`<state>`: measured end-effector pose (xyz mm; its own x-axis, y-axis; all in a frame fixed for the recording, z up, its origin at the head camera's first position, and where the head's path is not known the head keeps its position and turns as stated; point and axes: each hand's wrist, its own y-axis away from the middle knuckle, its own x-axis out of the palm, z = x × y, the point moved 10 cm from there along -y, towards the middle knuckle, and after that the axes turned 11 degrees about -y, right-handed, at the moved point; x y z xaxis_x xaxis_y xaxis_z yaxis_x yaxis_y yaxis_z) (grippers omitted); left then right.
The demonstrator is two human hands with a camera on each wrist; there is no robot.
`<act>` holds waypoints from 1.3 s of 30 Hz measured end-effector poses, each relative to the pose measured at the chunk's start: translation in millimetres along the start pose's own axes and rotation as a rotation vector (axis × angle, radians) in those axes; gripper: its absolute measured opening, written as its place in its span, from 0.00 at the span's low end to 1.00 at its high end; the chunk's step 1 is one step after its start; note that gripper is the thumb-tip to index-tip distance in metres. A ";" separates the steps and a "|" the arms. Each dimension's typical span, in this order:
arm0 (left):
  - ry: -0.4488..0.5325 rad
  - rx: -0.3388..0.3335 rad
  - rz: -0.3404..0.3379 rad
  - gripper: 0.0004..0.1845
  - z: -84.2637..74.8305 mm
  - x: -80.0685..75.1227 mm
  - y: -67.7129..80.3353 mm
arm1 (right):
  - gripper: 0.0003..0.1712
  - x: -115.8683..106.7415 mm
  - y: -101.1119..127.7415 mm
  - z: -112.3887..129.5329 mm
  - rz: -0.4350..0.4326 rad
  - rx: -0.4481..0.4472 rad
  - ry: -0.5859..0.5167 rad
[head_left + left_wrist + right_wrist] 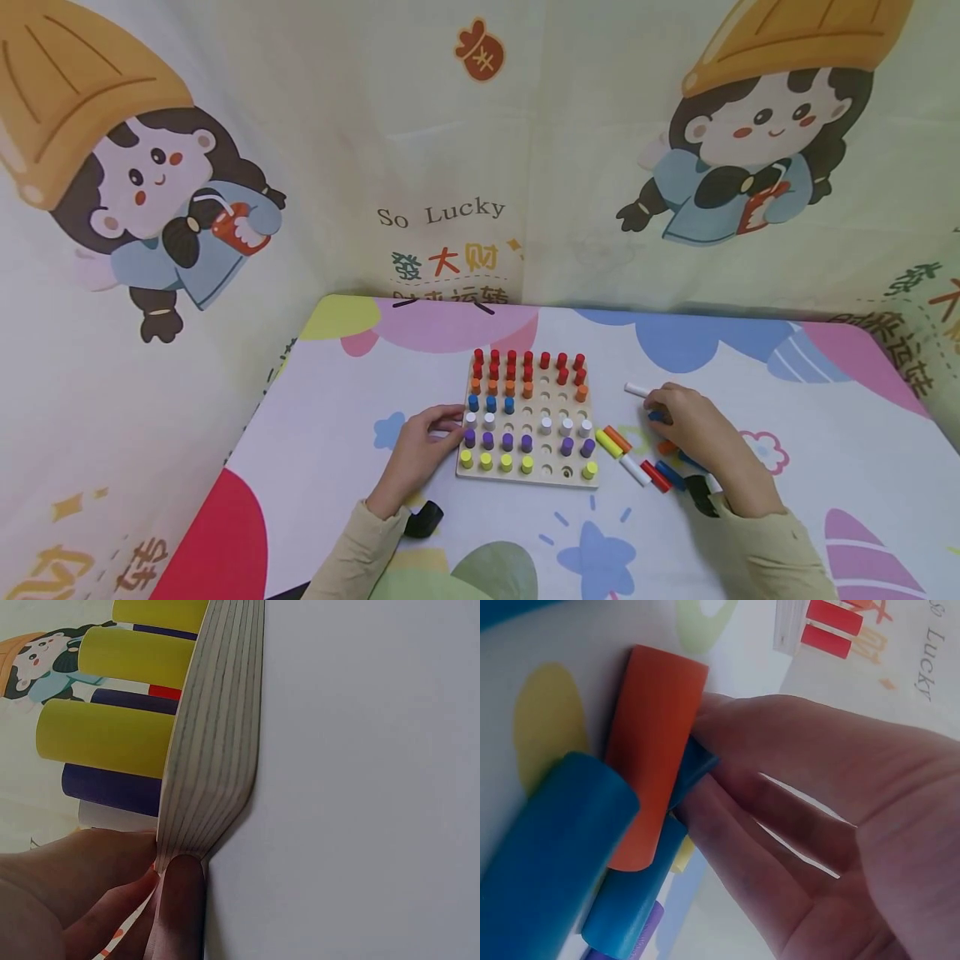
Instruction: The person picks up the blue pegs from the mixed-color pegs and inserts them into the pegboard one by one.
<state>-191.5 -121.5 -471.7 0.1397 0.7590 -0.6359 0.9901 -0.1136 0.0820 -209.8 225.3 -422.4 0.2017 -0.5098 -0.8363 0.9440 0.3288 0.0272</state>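
A wooden pegboard (525,481) lies on the table, set with rows of red, orange, blue, white, purple and yellow pegs. Bare holes show toward its middle and right. My left hand (423,446) holds the board's left edge. In the left wrist view, thumb and fingers pinch its layered edge (214,712) near a rounded corner, beside yellow pegs (105,735). To the right of the board, my right hand (690,429) pinches a blue peg (693,771) between thumb and fingers. An orange peg (658,750) and other blue pegs lie close by these fingertips.
Between board and right hand lie loose pegs: yellow (608,443), orange (618,438), white (635,471), red (656,476) and blue (671,475). Another white peg (636,389) lies beyond the right fingertips. A patterned cloth (465,167) hangs behind the table.
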 end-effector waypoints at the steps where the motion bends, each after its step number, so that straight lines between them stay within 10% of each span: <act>1: -0.002 0.005 -0.003 0.18 -0.6 -0.4 -0.1 | 0.11 0.5 -0.6 -0.9 0.003 0.005 0.005; 39: -0.015 -0.003 -0.001 0.18 -1.1 -1.1 1.3 | 0.09 -4.2 -10.2 29.2 -0.032 -0.028 0.015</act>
<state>-190.4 -121.8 -470.0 0.1382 0.7496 -0.6473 0.9904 -0.1103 0.0838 -212.6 200.9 -403.3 0.1678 -0.5085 -0.8445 0.9422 0.3348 -0.0144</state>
